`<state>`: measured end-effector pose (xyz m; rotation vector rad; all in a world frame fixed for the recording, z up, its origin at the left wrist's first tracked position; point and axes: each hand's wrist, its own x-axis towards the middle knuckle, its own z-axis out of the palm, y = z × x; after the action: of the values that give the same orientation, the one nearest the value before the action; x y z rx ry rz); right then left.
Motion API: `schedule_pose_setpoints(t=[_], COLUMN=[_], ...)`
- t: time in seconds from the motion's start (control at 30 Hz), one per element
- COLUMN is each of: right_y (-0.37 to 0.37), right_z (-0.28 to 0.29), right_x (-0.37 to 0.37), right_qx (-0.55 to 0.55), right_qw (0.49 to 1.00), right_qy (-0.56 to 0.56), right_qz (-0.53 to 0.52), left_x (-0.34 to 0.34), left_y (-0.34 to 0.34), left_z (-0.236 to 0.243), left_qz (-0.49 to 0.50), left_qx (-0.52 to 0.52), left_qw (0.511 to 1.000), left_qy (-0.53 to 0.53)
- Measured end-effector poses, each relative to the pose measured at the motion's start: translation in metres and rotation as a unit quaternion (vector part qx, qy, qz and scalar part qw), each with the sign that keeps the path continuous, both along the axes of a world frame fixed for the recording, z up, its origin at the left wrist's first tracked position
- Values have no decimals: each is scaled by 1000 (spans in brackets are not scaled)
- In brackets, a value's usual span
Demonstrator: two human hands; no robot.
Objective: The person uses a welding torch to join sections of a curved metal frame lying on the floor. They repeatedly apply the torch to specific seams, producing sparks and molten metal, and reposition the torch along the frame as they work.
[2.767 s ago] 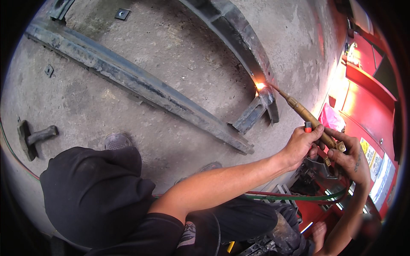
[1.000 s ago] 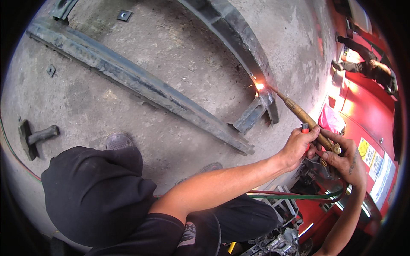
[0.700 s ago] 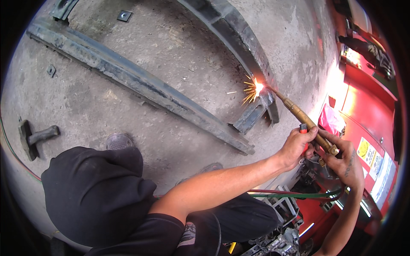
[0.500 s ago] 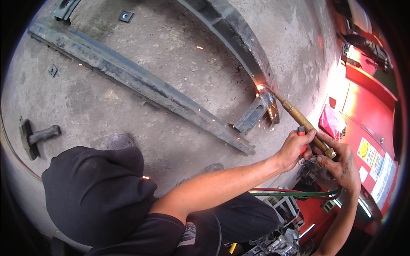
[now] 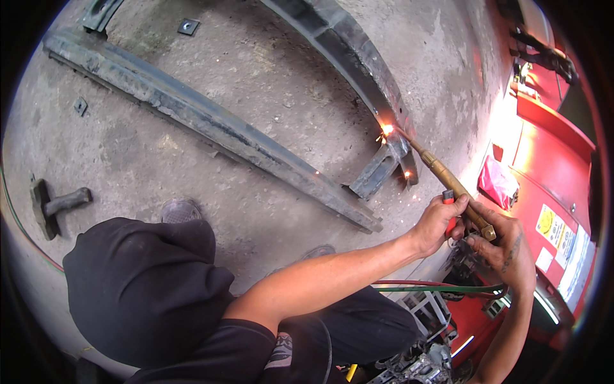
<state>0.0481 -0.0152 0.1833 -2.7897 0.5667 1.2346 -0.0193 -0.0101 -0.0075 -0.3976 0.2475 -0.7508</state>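
Observation:
My left hand (image 5: 444, 224) is closed round a small red-and-black cylinder (image 5: 450, 217), with its fingers against the brass cutting torch (image 5: 441, 171). My right hand (image 5: 508, 249) grips the torch's rear end, just right of and below my left. The torch's tip meets a curved dark steel beam (image 5: 352, 57) at a glowing, sparking spot (image 5: 387, 130), near a short bracket (image 5: 374, 173) at that beam's lower end.
A straight steel channel (image 5: 192, 121) lies diagonally on concrete (image 5: 256, 70), near a hammer (image 5: 45, 208) and small plates (image 5: 188, 27). Hoses (image 5: 435, 288) run below my hands. Red panels (image 5: 547, 166) and a dark-clothed person (image 5: 550, 61) are at right. Black cloth (image 5: 141, 288) fills the lower left.
My hands and the torch's rear end have edged left and slightly down. A burst of sparks flared and scattered, now smaller. The person at right appeared and has since shifted upward in view.

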Motion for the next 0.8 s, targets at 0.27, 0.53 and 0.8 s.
schedule_pose_setpoints(t=[0.27,0.53,0.8], right_y=[15,-14,-21], right_z=[-4,5,2], right_x=[-3,-14,-39], right_qx=[-48,78,75], right_qw=[996,987,983], right_qy=[3,-25,-62], right_qz=[81,-141,-157], left_x=[-8,-9,-19], left_y=[1,8,5], left_z=[-8,-1,-3], left_qz=[7,-27,-55], left_qx=[-43,20,86], left_qw=[999,999,992], left_qy=[-17,-40,-72])
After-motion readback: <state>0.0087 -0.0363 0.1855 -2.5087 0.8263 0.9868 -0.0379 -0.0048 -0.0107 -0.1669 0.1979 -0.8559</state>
